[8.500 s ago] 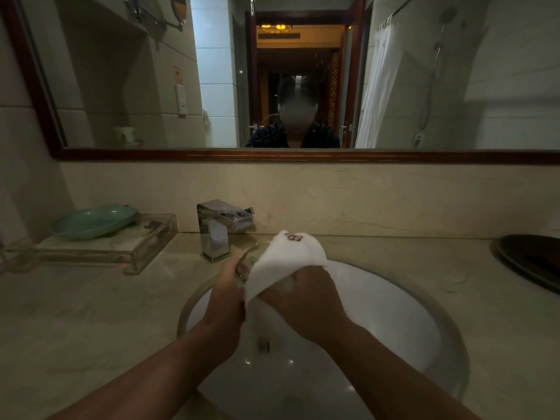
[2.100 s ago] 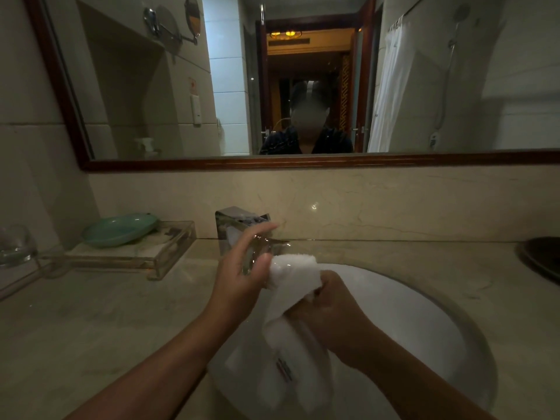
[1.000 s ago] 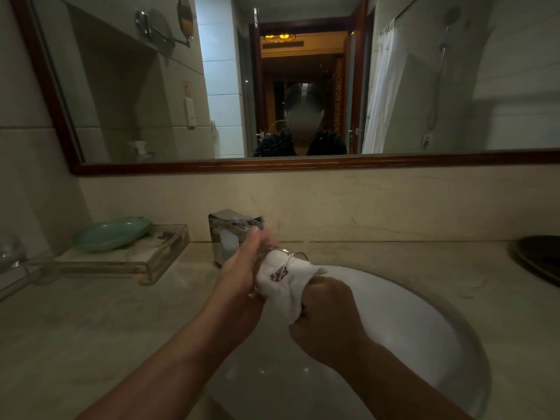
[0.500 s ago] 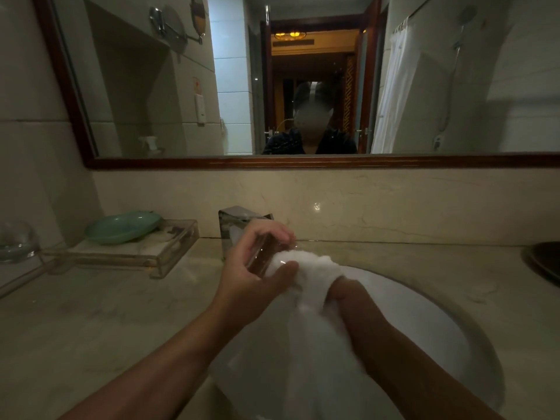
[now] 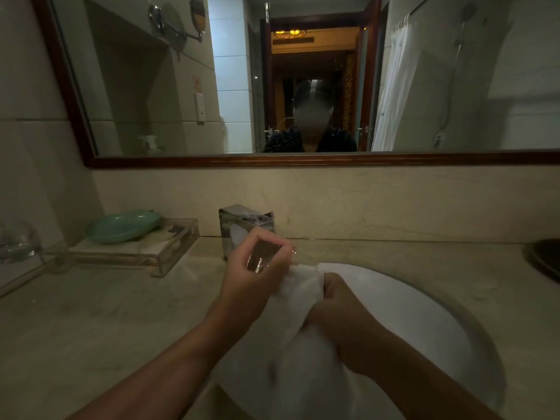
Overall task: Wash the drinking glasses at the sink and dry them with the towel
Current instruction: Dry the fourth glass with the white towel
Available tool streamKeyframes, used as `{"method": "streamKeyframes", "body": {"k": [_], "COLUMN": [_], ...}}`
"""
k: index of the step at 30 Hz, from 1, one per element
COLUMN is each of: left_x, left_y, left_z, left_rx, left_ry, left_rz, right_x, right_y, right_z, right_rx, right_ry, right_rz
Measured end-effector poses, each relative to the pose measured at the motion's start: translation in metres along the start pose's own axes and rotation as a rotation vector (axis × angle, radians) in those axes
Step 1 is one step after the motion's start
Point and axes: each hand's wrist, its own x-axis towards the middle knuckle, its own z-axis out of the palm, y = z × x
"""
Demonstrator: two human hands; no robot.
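Observation:
My left hand [image 5: 253,280] grips a clear drinking glass [image 5: 263,256] tilted on its side above the white sink basin [image 5: 424,316]. My right hand [image 5: 339,310] grips a white towel [image 5: 298,286] and pushes a bunch of it into the glass's mouth. The rest of the towel hangs blurred below my hands, over the basin. A second clear glass [image 5: 16,247] stands at the far left edge of the counter.
A chrome faucet [image 5: 242,225] stands right behind the glass. Left of it a clear tray [image 5: 169,253] carries a green dish [image 5: 121,225]. A dark plate [image 5: 545,259] lies at the right edge. The marble counter [image 5: 91,322] runs under a wide mirror [image 5: 303,86].
The towel has bunched tighter into the glass's mouth and its loose end swings below. My left hand has turned the glass a little in its grip.

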Motion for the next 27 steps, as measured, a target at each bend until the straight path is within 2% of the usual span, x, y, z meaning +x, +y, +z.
{"method": "streamKeyframes", "body": {"k": [1, 3, 6, 7, 8, 11, 14, 16, 19, 20, 22, 24, 27], "left_x": [0.0, 0.004, 0.012, 0.013, 0.012, 0.004, 0.003, 0.007, 0.009, 0.007, -0.001, -0.016, -0.027], "left_y": [-0.002, -0.004, -0.002, -0.002, 0.001, 0.008, 0.006, 0.004, 0.005, 0.008, 0.016, 0.016, 0.018], "left_z": [-0.003, -0.008, -0.011, -0.01, -0.006, 0.001, -0.004, -0.011, -0.006, -0.001, 0.013, 0.02, 0.028], "left_rx": [0.049, 0.127, 0.248, 0.275, 0.253, 0.033, -0.107, -0.128, -0.166, -0.194, -0.181, -0.1, -0.01], "left_ry": [-0.028, -0.086, -0.085, -0.049, 0.006, 0.176, 0.356, 0.447, 0.468, 0.46, 0.413, 0.339, 0.176], "left_rz": [0.079, 0.269, 0.562, 0.61, 0.581, 0.306, 0.09, 0.003, -0.104, -0.124, -0.127, -0.124, -0.058], "right_x": [-0.005, -0.007, -0.005, -0.002, -0.001, -0.003, -0.005, -0.004, 0.002, 0.004, 0.005, 0.007, 0.003], "right_y": [-0.008, -0.015, -0.024, -0.028, -0.032, -0.035, -0.033, -0.027, -0.019, -0.017, -0.005, -0.002, 0.004], "right_z": [-0.001, -0.01, -0.03, -0.033, -0.035, -0.033, -0.04, -0.047, -0.035, -0.028, -0.013, 0.0, 0.0], "right_rx": [0.216, 0.423, 0.394, 0.416, 0.424, 0.426, 0.667, 0.663, 0.613, 0.543, 0.28, -0.085, -0.294], "right_ry": [-0.053, -0.046, 0.098, 0.129, 0.16, 0.239, 0.386, 0.453, 0.198, 0.126, 0.089, 0.086, 0.162], "right_rz": [0.138, 0.207, 0.092, 0.092, 0.072, 0.045, -0.063, -0.099, -0.068, -0.044, -0.118, -0.295, -0.344]}}
